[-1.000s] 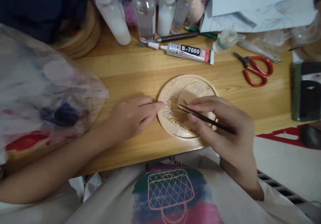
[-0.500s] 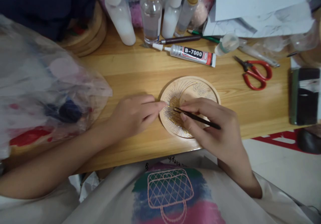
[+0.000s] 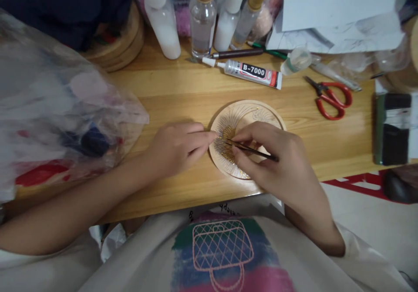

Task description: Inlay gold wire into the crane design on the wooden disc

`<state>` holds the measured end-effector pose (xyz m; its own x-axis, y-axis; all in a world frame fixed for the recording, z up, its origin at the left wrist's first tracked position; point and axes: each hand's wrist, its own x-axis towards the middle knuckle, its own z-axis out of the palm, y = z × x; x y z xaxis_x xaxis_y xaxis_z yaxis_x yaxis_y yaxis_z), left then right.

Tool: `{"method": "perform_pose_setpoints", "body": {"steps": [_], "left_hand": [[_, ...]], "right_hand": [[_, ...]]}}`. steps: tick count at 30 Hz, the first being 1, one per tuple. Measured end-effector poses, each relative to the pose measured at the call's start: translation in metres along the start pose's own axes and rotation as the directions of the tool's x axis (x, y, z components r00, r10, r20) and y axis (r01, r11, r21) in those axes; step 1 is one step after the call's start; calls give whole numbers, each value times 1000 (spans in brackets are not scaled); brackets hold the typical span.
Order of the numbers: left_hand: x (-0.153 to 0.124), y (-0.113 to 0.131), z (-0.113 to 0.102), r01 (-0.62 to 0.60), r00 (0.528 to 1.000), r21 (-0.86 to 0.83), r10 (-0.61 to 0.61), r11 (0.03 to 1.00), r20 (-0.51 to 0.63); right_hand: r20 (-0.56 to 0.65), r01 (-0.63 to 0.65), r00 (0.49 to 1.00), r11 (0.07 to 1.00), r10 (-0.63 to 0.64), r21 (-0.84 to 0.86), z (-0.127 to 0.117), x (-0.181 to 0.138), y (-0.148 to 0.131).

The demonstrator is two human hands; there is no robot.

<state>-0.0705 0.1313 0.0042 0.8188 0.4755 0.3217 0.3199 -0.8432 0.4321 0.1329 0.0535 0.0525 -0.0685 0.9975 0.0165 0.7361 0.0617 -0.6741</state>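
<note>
Wooden table (image 3: 183,91) carries a round wooden disc (image 3: 257,113) by its near edge. Left hand (image 3: 174,148), fingers extended and gripping nothing, touches the disc's left rim. Right hand (image 3: 277,165) pinches a thin dark tool (image 3: 253,150) lying right-to-left, tip just beside the left fingertips

The right hand (image 3: 277,165) covers the near right part of the round wooden disc (image 3: 254,112), so the pattern there is hidden. The tip of the thin dark tool (image 3: 257,152) is too small to make out (lost among gold lines). The plastic bag (image 3: 65,104) at left is blurred and cut off by the edge; its contents are perhaps paint tubes. The far edge crops the tops of the bottles (image 3: 202,26).
</note>
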Motion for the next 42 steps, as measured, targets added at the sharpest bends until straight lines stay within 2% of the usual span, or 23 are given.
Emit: {"method": "perform_pose_setpoints", "body": {"steps": [6,18,26,37,42], "left_hand": [[-1,-1,3,32,999,-32,-31,999,14],[-1,-2,3,2,1000,-27,-2,1000,-12],[-1,0,2,14,1000,-32,-14,999,2],[-1,0,1,25,1000,-36,-25,999,19],[0,1,2,22,1000,-39,-22,999,-7]], "right_hand": [[47,-22,999,1000,23,-12,3,10,-1],[22,-67,998,996,66,66,4,5,4],[-79,-24,996,985,38,171,7,-3,9],[-66,16,998,978,-2,208,11,-5,13],[-66,27,998,977,-13,213,12,-5,13]]}}
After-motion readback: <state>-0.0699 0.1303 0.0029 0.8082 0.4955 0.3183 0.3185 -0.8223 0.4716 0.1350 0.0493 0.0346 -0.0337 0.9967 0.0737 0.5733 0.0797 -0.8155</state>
